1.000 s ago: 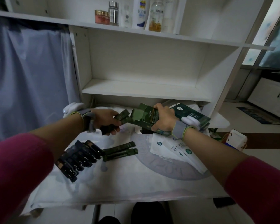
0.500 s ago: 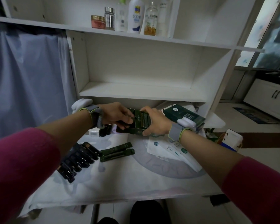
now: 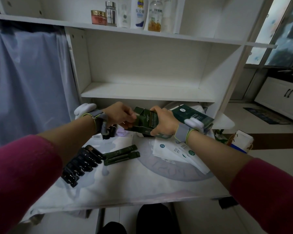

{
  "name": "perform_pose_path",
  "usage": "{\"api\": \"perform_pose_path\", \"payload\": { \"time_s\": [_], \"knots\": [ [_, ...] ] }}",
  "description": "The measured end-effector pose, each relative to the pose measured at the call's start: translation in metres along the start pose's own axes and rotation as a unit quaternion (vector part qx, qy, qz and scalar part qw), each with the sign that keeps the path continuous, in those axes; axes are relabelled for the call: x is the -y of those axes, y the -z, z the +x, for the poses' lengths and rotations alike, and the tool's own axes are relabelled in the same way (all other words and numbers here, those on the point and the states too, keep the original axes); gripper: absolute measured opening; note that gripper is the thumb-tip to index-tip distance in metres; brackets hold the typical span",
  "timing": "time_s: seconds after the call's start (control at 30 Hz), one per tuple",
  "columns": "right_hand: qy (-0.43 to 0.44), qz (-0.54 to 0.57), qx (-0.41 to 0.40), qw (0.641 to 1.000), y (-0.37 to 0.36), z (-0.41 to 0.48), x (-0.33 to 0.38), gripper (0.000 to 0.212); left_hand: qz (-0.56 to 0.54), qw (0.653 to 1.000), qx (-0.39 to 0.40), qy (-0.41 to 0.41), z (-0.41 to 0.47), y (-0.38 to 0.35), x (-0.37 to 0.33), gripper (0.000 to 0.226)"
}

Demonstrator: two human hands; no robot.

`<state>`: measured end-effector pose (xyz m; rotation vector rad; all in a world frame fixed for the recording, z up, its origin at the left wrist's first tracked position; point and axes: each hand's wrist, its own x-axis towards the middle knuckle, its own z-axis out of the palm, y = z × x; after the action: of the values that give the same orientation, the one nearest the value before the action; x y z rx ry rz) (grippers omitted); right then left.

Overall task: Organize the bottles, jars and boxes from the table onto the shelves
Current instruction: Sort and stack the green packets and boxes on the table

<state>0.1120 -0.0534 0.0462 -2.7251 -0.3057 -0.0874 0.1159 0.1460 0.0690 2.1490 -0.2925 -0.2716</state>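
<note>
white shelving unit (image 3: 147,92) ahead of us, pale blue curtain (image 3: 29,81) hanging to its left. upper shelf carries a pink jar (image 3: 99,17), a silver-capped bottle (image 3: 111,13), a white lotion bottle (image 3: 139,13) and a clear bottle (image 3: 154,16) with amber contents, all set close in a row. the shelf below it is bare board.

worktop (image 3: 125,179) in front, covered with a pale printed cloth. we hold the green box (image 3: 147,120) between both hands, raised just above the far edge of the worktop and below the lower shelf, tilted, open end to our left. right hand (image 3: 164,122) wraps the box body, thumb underneath, fingers curled over the top. left hand (image 3: 118,115) is curled at the open flap end, thumb and fingers closed on it; what sits inside the opening we cannot tell. grey bands on both wrists.

second dark green box (image 3: 193,115) lies behind the right wrist. white sachets (image 3: 179,152) fanned out under the right forearm. two green sticks (image 3: 122,154) lie side by side mid-worktop, touching a row of dark tubes (image 3: 81,163) beside the left forearm.
</note>
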Motion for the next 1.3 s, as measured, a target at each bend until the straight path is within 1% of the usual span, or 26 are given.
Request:
{"api": "perform_pose_path", "payload": {
  "time_s": [0.07,0.1,0.13,0.17,0.23,0.27,0.33,0.4,0.43,0.5,0.7,0.8,1.0,1.2,1.3],
  "knots": [
    [-0.018,-0.003,-0.007,1.0,0.0,0.0,-0.003,0.082,0.077,0.997,-0.014,0.011,-0.001,0.0,0.008,0.007],
    [-0.026,-0.002,-0.01,1.0,-0.001,0.0,-0.004,0.081,0.121,0.992,0.0,0.026,-0.002,-0.001,0.012,0.007],
    [-0.032,-0.001,-0.013,0.999,-0.001,-0.001,-0.004,0.08,0.166,0.985,0.026,0.045,-0.003,-0.002,0.016,0.006],
    [-0.035,-0.001,-0.013,0.999,-0.002,-0.001,-0.005,0.08,0.211,0.973,0.058,0.067,-0.004,-0.005,0.022,0.01],
    [-0.038,-0.001,-0.01,0.999,-0.004,-0.001,-0.005,0.081,0.292,0.944,0.114,0.101,-0.004,-0.012,0.034,0.026],
    [-0.038,-0.002,-0.007,0.999,-0.005,-0.001,-0.004,0.081,0.321,0.931,0.13,0.111,-0.004,-0.017,0.04,0.033],
    [-0.039,0.0,0.0,0.999,-0.007,0.0,-0.003,0.083,0.37,0.911,0.139,0.114,-0.006,-0.026,0.051,0.046],
    [-0.038,0.003,0.005,0.999,-0.009,0.001,-0.003,0.084,0.427,0.889,0.137,0.095,-0.008,-0.033,0.057,0.055],
    [-0.038,0.004,0.006,0.999,-0.01,0.001,-0.003,0.084,0.441,0.884,0.133,0.083,-0.008,-0.036,0.061,0.057],
    [-0.04,0.005,0.007,0.999,-0.011,0.001,-0.003,0.084,0.44,0.884,0.138,0.079,-0.006,-0.039,0.066,0.056],
    [-0.045,0.009,0.007,0.999,-0.011,0.0,-0.004,0.083,0.424,0.887,0.17,0.072,-0.002,-0.041,0.069,0.042],
    [-0.046,0.009,0.006,0.999,-0.01,0.0,-0.004,0.083,0.433,0.881,0.18,0.066,-0.001,-0.043,0.069,0.043],
    [-0.049,0.012,0.002,0.999,-0.01,-0.001,-0.005,0.083,0.432,0.88,0.184,0.066,0.001,-0.047,0.071,0.048],
    [-0.061,0.004,0.0,0.998,-0.007,-0.005,-0.005,0.082,0.417,0.888,0.187,0.048,-0.002,-0.045,0.072,0.039],
    [-0.067,-0.007,-0.003,0.998,-0.005,-0.007,-0.005,0.082,0.385,0.903,0.186,0.035,-0.004,-0.038,0.062,0.036]
  ]
}}
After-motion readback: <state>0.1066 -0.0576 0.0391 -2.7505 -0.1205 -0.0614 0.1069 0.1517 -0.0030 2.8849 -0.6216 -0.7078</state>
